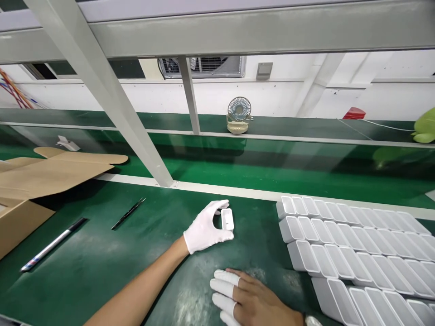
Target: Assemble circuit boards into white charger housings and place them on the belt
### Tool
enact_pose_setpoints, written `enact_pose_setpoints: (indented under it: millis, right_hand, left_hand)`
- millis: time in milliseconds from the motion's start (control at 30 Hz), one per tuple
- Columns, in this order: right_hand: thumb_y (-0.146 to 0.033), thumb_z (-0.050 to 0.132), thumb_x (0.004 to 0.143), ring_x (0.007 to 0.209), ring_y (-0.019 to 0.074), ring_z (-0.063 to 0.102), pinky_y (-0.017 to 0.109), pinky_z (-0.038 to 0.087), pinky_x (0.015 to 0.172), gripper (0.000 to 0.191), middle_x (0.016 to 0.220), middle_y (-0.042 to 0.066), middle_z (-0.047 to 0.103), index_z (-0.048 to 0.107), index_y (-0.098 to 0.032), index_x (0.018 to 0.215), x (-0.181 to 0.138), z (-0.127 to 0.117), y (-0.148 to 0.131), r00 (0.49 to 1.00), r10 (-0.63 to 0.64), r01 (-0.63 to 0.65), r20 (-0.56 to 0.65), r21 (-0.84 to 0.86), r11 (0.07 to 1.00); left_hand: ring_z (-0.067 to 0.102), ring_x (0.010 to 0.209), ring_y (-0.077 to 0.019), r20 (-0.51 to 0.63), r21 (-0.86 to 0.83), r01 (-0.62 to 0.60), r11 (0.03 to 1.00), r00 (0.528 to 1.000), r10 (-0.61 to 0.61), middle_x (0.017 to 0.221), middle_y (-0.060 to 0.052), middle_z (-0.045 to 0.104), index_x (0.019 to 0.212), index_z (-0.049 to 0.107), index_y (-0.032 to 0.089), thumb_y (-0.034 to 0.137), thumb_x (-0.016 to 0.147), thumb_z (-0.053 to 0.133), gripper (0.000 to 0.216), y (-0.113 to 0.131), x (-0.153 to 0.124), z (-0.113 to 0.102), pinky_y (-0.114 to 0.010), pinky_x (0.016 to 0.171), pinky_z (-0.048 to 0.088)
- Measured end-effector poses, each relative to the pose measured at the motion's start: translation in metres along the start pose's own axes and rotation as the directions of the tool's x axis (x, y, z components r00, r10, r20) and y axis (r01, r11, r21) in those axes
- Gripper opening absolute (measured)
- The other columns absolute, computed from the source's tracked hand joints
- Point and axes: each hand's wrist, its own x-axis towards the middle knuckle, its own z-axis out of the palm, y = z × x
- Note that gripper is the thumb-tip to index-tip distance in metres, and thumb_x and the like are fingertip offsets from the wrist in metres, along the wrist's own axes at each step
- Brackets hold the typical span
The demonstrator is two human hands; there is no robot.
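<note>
My left hand (209,227), in a white glove, curves its thumb and fingers round the two ends of a small white plastic case (227,219). The case is rounded at the corners, with a small dark mark on its face. Nearer to me, my right hand (249,294) lies palm down over the green tabletop (163,271), its fingers stretched out and holding nothing. White finger cots cover its fingertips. To its right stand rows of white rectangular plastic boxes (336,258), packed side by side.
Tweezers (129,213) and a pen-like marker (52,245) lie on the left, beside an open cardboard box (23,222). A slanting grey post (112,95) rises from the table's back edge. A small fan (239,113) sits on the shelf behind.
</note>
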Motion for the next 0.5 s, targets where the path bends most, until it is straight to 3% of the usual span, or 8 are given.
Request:
enact_pose_setpoints:
  millis: [167, 333, 500]
  right_hand:
    - [-0.026, 0.049, 0.102, 0.136, 0.0188, 0.050, 0.033, 0.037, 0.118, 0.028, 0.140, 0.005, 0.060, 0.063, -0.015, 0.124, -0.005, 0.008, 0.001, 1.000, 0.005, -0.005, -0.008, -0.018, 1.000]
    - [-0.028, 0.050, 0.101, 0.145, 0.0161, 0.036, 0.032, 0.024, 0.124, 0.029, 0.149, 0.000, 0.052, 0.061, -0.018, 0.127, -0.015, 0.026, 0.001, 0.998, 0.046, -0.046, -0.052, 0.003, 0.999]
    - [-0.028, 0.051, 0.101, 0.146, 0.0164, 0.033, 0.032, 0.022, 0.125, 0.030, 0.149, 0.000, 0.051, 0.061, -0.018, 0.127, -0.017, 0.029, 0.001, 0.998, 0.042, -0.042, -0.056, -0.003, 0.999]
  left_hand:
    - [0.055, 0.124, -0.0313, 0.023, 0.135, 0.068, 0.988, 0.997, -0.072, 0.134, -0.009, 0.059, 0.138, 0.051, 0.024, 0.027, 0.061, 0.087, 0.085, 0.002, -0.003, 0.007, -0.048, 0.110, 0.040]
    - [0.062, 0.113, -0.0279, 0.018, 0.132, 0.026, 0.991, 0.999, -0.029, 0.122, -0.007, 0.065, 0.126, 0.059, 0.022, 0.035, 0.065, 0.086, 0.068, 0.003, 0.000, 0.006, -0.043, 0.103, 0.046]
    - [0.062, 0.111, -0.0259, 0.051, 0.137, -0.009, 0.991, 0.999, 0.002, 0.121, -0.007, 0.066, 0.125, 0.059, 0.020, 0.035, 0.071, 0.082, 0.061, 0.003, 0.001, 0.005, -0.040, 0.102, 0.047]
